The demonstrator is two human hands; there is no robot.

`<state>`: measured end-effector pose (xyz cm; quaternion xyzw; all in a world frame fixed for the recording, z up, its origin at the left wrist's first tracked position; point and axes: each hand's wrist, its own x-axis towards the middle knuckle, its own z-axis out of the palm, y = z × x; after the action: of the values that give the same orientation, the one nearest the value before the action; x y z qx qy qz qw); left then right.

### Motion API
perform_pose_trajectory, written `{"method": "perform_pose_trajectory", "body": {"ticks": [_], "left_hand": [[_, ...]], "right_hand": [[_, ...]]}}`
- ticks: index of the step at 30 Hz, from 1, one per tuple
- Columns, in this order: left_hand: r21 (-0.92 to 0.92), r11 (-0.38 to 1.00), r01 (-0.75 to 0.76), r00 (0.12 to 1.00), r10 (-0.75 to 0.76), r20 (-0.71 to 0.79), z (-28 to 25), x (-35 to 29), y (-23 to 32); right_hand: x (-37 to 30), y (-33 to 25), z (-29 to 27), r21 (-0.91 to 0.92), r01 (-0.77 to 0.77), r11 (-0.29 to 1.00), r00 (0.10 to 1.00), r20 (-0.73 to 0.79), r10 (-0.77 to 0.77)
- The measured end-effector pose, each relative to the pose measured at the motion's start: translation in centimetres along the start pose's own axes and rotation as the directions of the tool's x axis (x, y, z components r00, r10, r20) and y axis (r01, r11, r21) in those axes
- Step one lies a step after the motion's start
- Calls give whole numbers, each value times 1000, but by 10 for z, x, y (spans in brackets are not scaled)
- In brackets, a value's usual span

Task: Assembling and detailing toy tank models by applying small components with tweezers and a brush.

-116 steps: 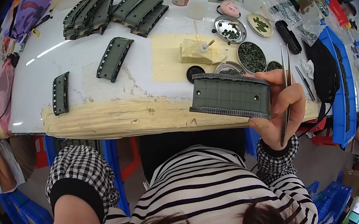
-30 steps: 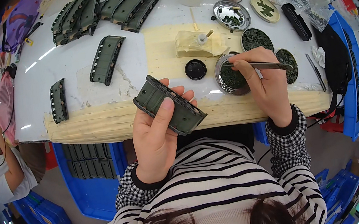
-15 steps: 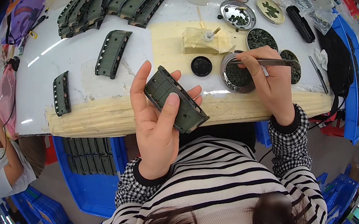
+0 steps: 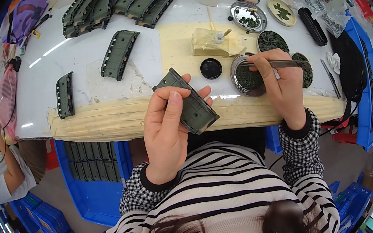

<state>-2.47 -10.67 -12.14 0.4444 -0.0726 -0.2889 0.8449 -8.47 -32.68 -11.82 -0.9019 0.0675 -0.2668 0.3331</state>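
Note:
Above the table's front edge, my left hand (image 4: 166, 131) grips a curved dark green panel (image 4: 194, 111) with toothed edges, its thumb and fingers on the near face. My right hand (image 4: 278, 83) is closed round metal tweezers (image 4: 278, 63). Their tips reach over a round dish (image 4: 247, 80) full of small dark green pieces; whether a piece sits in the tips cannot be made out. Left of that dish lies a round black lid or shallow cup (image 4: 211, 68). A tape-wrapped block (image 4: 210, 42) with a stick and nozzle stands behind it.
Similar green panels (image 4: 141, 2) are stacked at the back left, and two single panels (image 4: 120, 54) lie nearer. More dishes of small pieces (image 4: 272, 41) stand right. A blue crate (image 4: 96, 201) with panels is below the table's left. Another person (image 4: 6, 163) is at far left.
My left fingers have curled over the green panel, which has turned slightly in the hand. My right hand and the tweezers have stayed at the dish. The view has shifted slightly.

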Motion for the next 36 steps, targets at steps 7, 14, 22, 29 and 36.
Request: {"method": "perform_pose_trajectory", "body": {"ticks": [7, 14, 22, 29, 36], "left_hand": [[-2, 1000, 9, 1000, -9, -1, 0, -1, -1], [1, 1000, 14, 1000, -14, 5, 0, -2, -1], [-5, 1000, 24, 1000, -24, 3, 2, -2, -2], [1, 999, 43, 999, -43, -1, 4, -2, -1], [-2, 999, 39, 999, -39, 15, 3, -3, -3]], "right_hand": [[0, 2, 0, -15, 17, 1000, 1000, 5, -17], [0, 1, 0, 9, 2, 1000, 1000, -14, -2], [0, 1, 1, -5, 4, 1000, 1000, 3, -4], [0, 3, 1, 23, 11, 1000, 1000, -11, -11], [3, 0, 2, -26, 33, 999, 999, 20, -33]]}}
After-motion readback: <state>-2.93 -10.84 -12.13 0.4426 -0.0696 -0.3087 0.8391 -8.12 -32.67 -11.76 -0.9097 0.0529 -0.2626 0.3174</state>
